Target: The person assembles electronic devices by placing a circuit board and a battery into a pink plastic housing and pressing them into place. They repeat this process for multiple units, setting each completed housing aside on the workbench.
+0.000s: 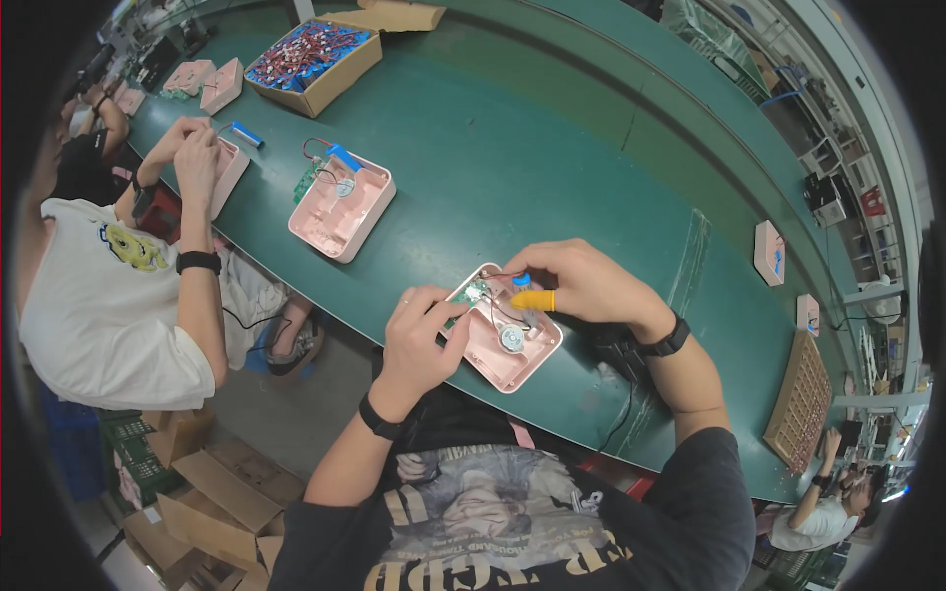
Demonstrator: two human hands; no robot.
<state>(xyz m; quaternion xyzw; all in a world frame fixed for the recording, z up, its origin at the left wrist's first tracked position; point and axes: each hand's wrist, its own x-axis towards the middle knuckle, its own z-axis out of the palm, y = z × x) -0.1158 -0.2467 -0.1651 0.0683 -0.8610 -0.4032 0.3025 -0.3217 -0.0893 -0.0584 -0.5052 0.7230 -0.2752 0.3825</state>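
Observation:
A pink plastic housing [507,378] lies open side up on the table in front of me, with a round silver speaker-like part [511,339] inside. My left hand [424,337] is at the housing's left side, its thumb and fingertips closed on the edge of a small green circuit board [474,294]. From the right, my right hand [581,284], with a yellow finger cot [533,300] on one digit, pinches a blue battery [521,281] over the housing's far end. Thin red and black wires run near the board; the fingers hide most of the battery.
Another pink housing [340,239] with board and battery lies to the far left. Beyond it stands a carton [330,87] of blue batteries. A co-worker's hands [197,148] work on a housing at left. A brown compartment tray [798,399] sits at right, a black device [619,353] beside my right wrist.

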